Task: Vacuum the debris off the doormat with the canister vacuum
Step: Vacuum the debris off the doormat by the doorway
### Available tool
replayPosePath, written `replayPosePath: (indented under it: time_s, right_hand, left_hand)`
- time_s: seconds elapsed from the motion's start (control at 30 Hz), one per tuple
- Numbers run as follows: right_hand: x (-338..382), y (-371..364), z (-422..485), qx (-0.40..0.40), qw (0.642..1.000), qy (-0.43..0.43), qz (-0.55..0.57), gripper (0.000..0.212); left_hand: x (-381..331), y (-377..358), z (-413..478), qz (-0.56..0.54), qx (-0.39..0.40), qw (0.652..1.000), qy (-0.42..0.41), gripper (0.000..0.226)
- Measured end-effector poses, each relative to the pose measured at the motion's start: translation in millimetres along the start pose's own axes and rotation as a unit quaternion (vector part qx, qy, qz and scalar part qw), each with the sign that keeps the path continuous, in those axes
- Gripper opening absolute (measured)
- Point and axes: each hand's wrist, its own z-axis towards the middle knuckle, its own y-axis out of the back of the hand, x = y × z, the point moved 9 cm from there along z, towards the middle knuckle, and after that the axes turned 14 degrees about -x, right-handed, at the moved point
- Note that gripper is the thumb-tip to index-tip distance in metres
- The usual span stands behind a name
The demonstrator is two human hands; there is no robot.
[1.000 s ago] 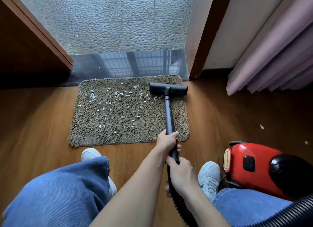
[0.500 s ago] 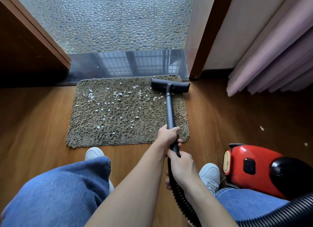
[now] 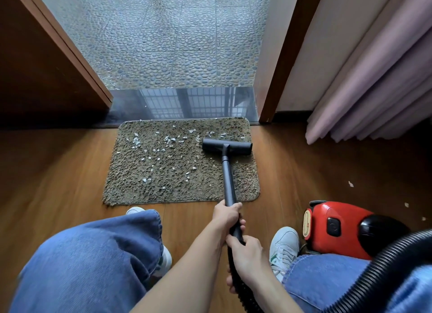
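A shaggy brown doormat [image 3: 131,186] lies on the wood floor before the doorway. White debris [image 3: 169,140] is scattered over its left and middle parts. The black floor head [image 3: 227,146] rests on the mat's far right part, with the black wand [image 3: 228,179] running back to me. My left hand [image 3: 228,215] grips the wand just past the mat's near edge. Behind it, my right hand [image 3: 247,256] grips where the wand meets the ribbed hose [image 3: 385,266]. The red canister vacuum [image 3: 336,228] sits on the floor at my right.
My knees in blue jeans and white shoes [image 3: 284,245] are just behind the mat. A dark threshold [image 3: 187,103] and pebble floor lie beyond it. A brown door [image 3: 35,67] stands left, pink curtains [image 3: 374,90] right. A few white bits [image 3: 350,184] lie on the wood floor.
The floor head has been drawn back from the mat's far edge toward me, along the right side. Both hands keep the same hold.
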Motion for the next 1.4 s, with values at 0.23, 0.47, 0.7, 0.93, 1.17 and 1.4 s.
replayPosePath:
  time_s: [0.23,0.47,0.7,0.93,1.17,1.4]
  right_hand:
    - [-32,-6,-20,-0.004,0.997,0.030,-0.075,0.043]
    - [-47,2,-39,0.013,0.997,0.032,-0.075,0.035]
    - [-48,8,-36,0.023,0.991,0.067,-0.109,0.038]
    - [-36,4,-21,0.034,0.990,0.069,-0.120,0.026]
    - [-51,-2,4,-0.012,0.976,0.096,-0.195,0.030]
    - [-46,5,17,-0.041,0.984,0.088,-0.149,0.041]
  left_hand:
    - [33,20,-22,-0.013,-0.009,1.000,0.012,0.016]
    - [51,26,-35,-0.043,0.002,0.999,0.019,0.016]
    - [57,23,-30,-0.078,0.004,0.997,0.008,0.011]
    - [41,18,-13,-0.083,0.007,0.996,-0.007,0.007]
    - [51,15,5,-0.084,-0.025,0.996,-0.014,0.013]
    - [43,4,13,-0.101,-0.042,0.994,-0.019,0.010]
